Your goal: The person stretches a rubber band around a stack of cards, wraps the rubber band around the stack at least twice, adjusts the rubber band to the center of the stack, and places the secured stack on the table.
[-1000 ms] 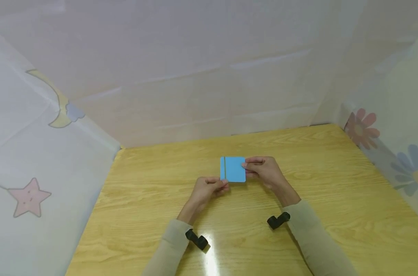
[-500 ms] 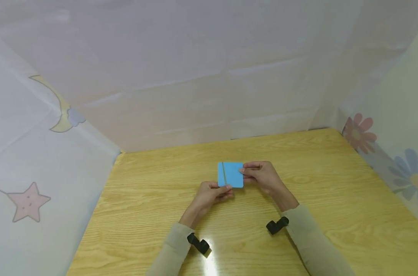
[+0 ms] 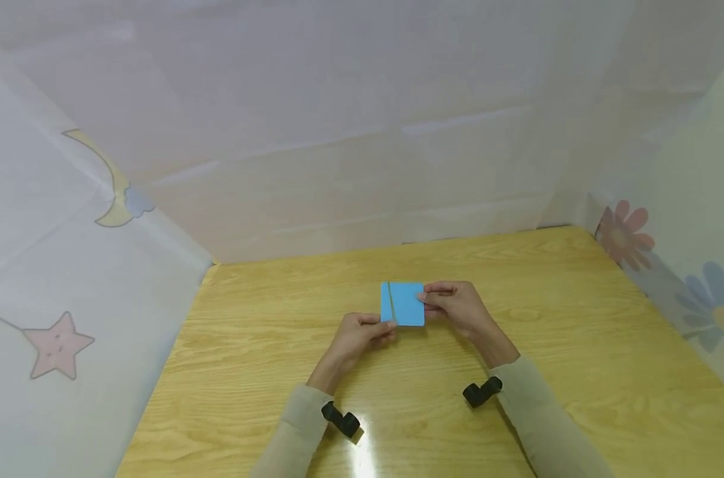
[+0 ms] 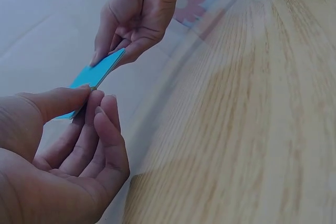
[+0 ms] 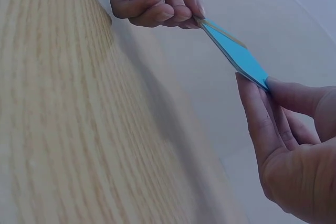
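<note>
Held above the table is a thin blue square pad (image 3: 411,305), apparently layered card or paper. A narrow tan band (image 3: 391,302), like a rubber band, runs across it near its left side, slanting slightly. My left hand (image 3: 356,335) pinches the pad's near edge, thumb on top where the band passes. With thumb above and fingers beneath, my right hand (image 3: 463,309) grips the right edge. Seen from the right wrist, the pad (image 5: 239,56) is nearly edge-on and pale layers show along its side. The band's underside is hidden.
A wood-grain table (image 3: 248,345) lies below both hands. Pale sheets hang behind and at both sides, printed with a star (image 3: 59,345), a moon and flowers (image 3: 626,234). Black wrist mounts (image 3: 482,392) sit on both sleeves.
The band's near end has shifted right along the pad with my left thumb, so the band went from straight to slanted. My right hand keeps its grip. The head view has tilted slightly.
</note>
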The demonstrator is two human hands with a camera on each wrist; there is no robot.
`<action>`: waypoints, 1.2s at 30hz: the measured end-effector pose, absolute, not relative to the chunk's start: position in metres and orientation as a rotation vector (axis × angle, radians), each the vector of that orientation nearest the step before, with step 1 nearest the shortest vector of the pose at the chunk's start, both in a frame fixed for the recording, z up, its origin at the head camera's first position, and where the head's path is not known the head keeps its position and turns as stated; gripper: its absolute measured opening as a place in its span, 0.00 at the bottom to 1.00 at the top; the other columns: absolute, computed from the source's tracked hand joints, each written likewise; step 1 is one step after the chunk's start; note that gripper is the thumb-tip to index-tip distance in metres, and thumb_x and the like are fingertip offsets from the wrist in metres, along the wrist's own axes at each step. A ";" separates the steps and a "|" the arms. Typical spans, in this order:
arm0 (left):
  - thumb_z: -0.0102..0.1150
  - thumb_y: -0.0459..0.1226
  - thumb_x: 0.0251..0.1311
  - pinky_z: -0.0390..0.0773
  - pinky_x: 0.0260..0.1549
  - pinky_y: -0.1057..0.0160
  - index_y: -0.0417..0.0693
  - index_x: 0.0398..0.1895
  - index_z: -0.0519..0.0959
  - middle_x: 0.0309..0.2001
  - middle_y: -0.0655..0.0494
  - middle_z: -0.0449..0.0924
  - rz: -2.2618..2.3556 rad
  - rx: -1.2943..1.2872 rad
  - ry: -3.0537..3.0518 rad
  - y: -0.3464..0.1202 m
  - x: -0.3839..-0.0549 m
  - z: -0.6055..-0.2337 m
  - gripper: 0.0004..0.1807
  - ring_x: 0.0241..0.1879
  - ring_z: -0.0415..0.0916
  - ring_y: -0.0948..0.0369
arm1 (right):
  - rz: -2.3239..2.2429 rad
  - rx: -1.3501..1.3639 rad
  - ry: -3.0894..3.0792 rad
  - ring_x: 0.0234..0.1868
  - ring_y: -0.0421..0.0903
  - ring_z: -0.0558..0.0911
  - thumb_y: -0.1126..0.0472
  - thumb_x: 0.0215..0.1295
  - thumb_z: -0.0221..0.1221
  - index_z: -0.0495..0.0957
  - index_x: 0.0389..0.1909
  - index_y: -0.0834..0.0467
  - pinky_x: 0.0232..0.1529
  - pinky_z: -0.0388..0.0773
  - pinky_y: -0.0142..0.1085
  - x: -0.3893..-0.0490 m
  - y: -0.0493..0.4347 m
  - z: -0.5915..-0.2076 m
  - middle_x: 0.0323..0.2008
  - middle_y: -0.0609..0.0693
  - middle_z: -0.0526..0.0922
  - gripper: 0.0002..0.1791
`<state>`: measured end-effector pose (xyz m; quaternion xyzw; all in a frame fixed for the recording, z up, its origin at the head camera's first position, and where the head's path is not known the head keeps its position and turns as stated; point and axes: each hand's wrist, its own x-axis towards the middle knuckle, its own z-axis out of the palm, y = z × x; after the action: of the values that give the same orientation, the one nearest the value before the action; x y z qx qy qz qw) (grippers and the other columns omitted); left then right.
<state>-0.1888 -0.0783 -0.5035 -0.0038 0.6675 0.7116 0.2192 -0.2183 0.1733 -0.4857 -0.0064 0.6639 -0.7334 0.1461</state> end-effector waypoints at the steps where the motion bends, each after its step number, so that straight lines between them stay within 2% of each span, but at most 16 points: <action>1: 0.72 0.36 0.66 0.90 0.45 0.64 0.30 0.47 0.87 0.43 0.39 0.91 1.968 -0.014 1.842 -0.078 -0.189 -0.503 0.16 0.39 0.90 0.60 | -2.107 -0.023 1.919 0.37 0.42 0.91 0.67 0.74 0.63 0.77 0.56 0.76 0.50 0.90 0.43 -0.219 0.173 -0.486 0.37 0.46 0.90 0.18; 11: 0.71 0.37 0.66 0.89 0.43 0.66 0.29 0.47 0.87 0.37 0.46 0.92 1.964 -0.029 1.833 -0.073 -0.190 -0.503 0.16 0.37 0.90 0.62 | -2.130 -0.035 1.898 0.36 0.42 0.91 0.68 0.74 0.62 0.75 0.57 0.78 0.45 0.90 0.38 -0.220 0.174 -0.488 0.35 0.46 0.90 0.19; 16: 0.72 0.35 0.65 0.90 0.46 0.62 0.28 0.47 0.87 0.34 0.50 0.92 1.977 -0.045 1.802 -0.066 -0.191 -0.504 0.16 0.37 0.91 0.61 | -2.119 -0.060 1.916 0.36 0.41 0.92 0.68 0.74 0.63 0.75 0.58 0.79 0.44 0.90 0.37 -0.220 0.170 -0.488 0.35 0.45 0.89 0.20; 21: 0.71 0.38 0.67 0.89 0.50 0.58 0.32 0.49 0.88 0.41 0.44 0.92 1.891 0.032 1.881 -0.073 -0.197 -0.499 0.16 0.42 0.92 0.56 | -2.103 -0.076 1.919 0.36 0.41 0.92 0.67 0.74 0.63 0.75 0.58 0.78 0.46 0.91 0.39 -0.220 0.170 -0.488 0.36 0.45 0.90 0.20; 24: 0.71 0.44 0.67 0.88 0.52 0.55 0.38 0.52 0.88 0.47 0.44 0.91 1.807 0.075 2.013 -0.083 -0.205 -0.489 0.19 0.45 0.90 0.54 | -2.087 -0.085 1.919 0.36 0.42 0.92 0.67 0.74 0.63 0.76 0.57 0.77 0.48 0.90 0.42 -0.221 0.171 -0.488 0.36 0.46 0.90 0.19; 27: 0.71 0.48 0.67 0.86 0.57 0.50 0.43 0.57 0.87 0.53 0.47 0.89 1.762 0.092 2.103 -0.094 -0.215 -0.479 0.22 0.46 0.88 0.57 | -2.049 -0.101 1.928 0.37 0.42 0.91 0.65 0.74 0.64 0.76 0.58 0.77 0.49 0.90 0.44 -0.221 0.171 -0.487 0.37 0.47 0.89 0.21; 30: 0.69 0.47 0.70 0.84 0.62 0.47 0.44 0.58 0.86 0.55 0.47 0.88 1.744 0.122 2.135 -0.104 -0.225 -0.472 0.21 0.47 0.89 0.58 | -1.997 -0.114 1.949 0.38 0.41 0.91 0.64 0.73 0.65 0.76 0.61 0.76 0.48 0.91 0.41 -0.221 0.170 -0.487 0.38 0.48 0.89 0.23; 36: 0.66 0.42 0.72 0.82 0.65 0.48 0.44 0.51 0.90 0.52 0.48 0.90 1.581 0.227 2.172 -0.117 -0.249 -0.457 0.14 0.52 0.88 0.53 | -1.931 -0.129 1.976 0.38 0.40 0.90 0.65 0.73 0.65 0.77 0.61 0.75 0.47 0.91 0.42 -0.222 0.170 -0.484 0.39 0.49 0.89 0.23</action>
<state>-0.2489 -0.1173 -0.4570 0.0820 0.7857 0.5720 0.2207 -0.2218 0.1701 -0.4837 -0.0457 0.7020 -0.6858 0.1868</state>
